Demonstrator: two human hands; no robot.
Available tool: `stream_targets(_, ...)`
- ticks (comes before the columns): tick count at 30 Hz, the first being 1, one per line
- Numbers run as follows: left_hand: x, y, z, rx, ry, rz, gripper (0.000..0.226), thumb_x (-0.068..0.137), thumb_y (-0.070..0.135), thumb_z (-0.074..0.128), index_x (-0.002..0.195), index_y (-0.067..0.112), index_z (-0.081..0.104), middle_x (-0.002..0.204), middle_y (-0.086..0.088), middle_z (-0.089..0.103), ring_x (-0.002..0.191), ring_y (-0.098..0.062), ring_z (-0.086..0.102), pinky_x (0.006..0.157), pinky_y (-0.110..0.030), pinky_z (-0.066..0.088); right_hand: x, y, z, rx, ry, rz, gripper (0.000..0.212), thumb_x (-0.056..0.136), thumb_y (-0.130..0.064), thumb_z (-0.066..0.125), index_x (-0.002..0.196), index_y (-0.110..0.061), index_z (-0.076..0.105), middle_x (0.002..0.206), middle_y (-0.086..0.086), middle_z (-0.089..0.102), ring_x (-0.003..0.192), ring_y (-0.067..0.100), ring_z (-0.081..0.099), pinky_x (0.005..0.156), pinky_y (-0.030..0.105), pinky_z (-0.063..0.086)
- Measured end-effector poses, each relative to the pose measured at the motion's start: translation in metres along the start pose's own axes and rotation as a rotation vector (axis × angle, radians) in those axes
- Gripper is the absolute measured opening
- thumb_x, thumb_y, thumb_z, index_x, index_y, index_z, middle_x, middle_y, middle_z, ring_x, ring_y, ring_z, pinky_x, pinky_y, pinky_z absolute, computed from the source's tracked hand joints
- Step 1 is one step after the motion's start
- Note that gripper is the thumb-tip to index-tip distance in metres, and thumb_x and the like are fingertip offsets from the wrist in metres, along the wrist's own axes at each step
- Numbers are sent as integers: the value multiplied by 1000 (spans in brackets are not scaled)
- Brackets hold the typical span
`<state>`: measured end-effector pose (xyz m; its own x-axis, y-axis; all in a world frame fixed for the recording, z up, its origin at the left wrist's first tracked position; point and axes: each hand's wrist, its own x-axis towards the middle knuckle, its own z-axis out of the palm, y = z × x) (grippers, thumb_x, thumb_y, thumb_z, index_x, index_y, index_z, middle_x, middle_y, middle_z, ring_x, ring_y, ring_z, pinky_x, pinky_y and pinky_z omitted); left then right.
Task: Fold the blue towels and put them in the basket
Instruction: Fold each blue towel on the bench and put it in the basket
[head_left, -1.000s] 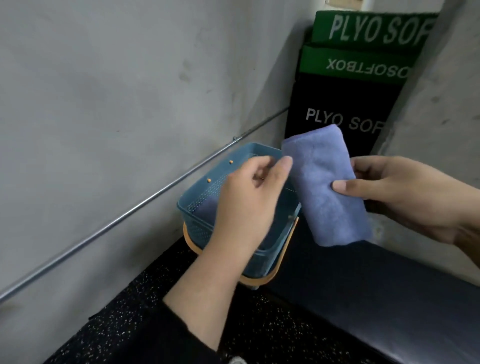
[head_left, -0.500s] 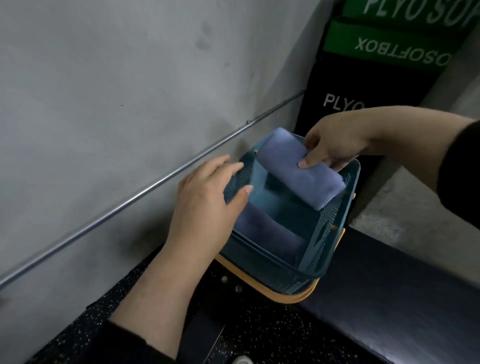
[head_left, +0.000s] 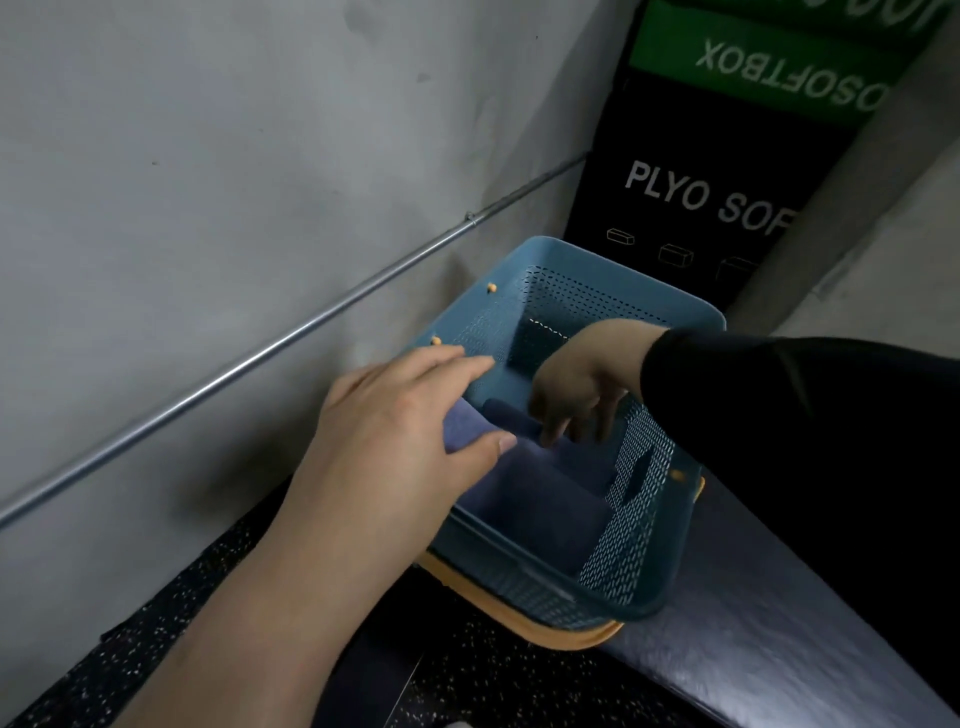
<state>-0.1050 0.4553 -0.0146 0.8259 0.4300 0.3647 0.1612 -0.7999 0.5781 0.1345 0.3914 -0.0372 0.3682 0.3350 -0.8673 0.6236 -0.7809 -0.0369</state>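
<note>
Towel (head_left: 511, 422) lies rolled inside the basket (head_left: 618, 291), directly under the right hand (head_left: 582, 387), long axis crossing the basket toward the left hand (head_left: 400, 415). Right fingers point down, loosely spread, touching it. Left hand rests open on the rim. Half a second earlier the towel hung above the basket.

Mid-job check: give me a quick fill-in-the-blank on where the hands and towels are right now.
1. The right hand reaches down into the blue ____.
2. The folded towels lie ____ the basket.
3. The left hand rests at the basket's side nearest the ____.
4. A yellow-orange ____ shows under the basket's near edge.

Missing words: basket; inside; wall; rim
</note>
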Motion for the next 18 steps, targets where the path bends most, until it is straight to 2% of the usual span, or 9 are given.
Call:
stream_targets(3, 1, 0, 0, -14, -2, -18, 66, 74, 65, 49, 128, 30, 66, 132, 12, 63, 122, -6, 56, 103, -47, 48, 17, -2, 5, -23, -59, 37, 39, 99, -24, 59, 132, -2, 52, 120, 16, 63, 116, 35, 61, 92, 55, 54)
stream_targets(4, 1, 0, -1, -14, -3, -21, 66, 74, 65, 49, 128, 31, 66, 132, 13, 63, 122, -4, 55, 104, -46, 47, 20, -1, 6, -20, -61, 43, 41, 99, -25, 59, 133, -3, 51, 125, 18, 62, 115, 36, 62, 88, 54, 56)
stream_targets(6, 1, 1, -1, -20, -15, -31, 67, 74, 66, 49, 129, 33, 65, 134, 14, 62, 122, -2, 51, 105, -45, 46, 22, -1, 6, -12, -30, 23, 41, 99, -23, 59, 134, -3, 51, 121, 14, 61, 110, 33, 63, 80, 47, 58)
stream_targets(10, 0, 4, -3, 0, -21, -39, 65, 74, 64, 57, 131, 33, 64, 136, 15, 60, 122, 1, 46, 107, -40, 41, 14, -7, 4, -9, 32, -62, 36, 98, -24, 63, 130, -13, 52, 121, 8, 61, 107, 30, 69, 92, 50, 55)
stream_targets(14, 1, 8, -4, 39, -41, -66, 67, 72, 65, 56, 132, 35, 63, 138, 14, 59, 125, -3, 49, 110, -46, 40, 7, -14, 2, -23, 74, -101, 45, 98, -29, 62, 139, -14, 51, 126, 6, 64, 103, 25, 71, 92, 48, 56)
stream_targets(18, 1, 14, -6, 83, -61, -101, 66, 73, 63, 57, 134, 38, 60, 143, 15, 54, 133, -7, 48, 118, -47, 27, -8, -16, -4, -86, 105, -121, 41, 102, -29, 53, 140, -12, 50, 122, 4, 68, 107, 24, 69, 94, 48, 55)
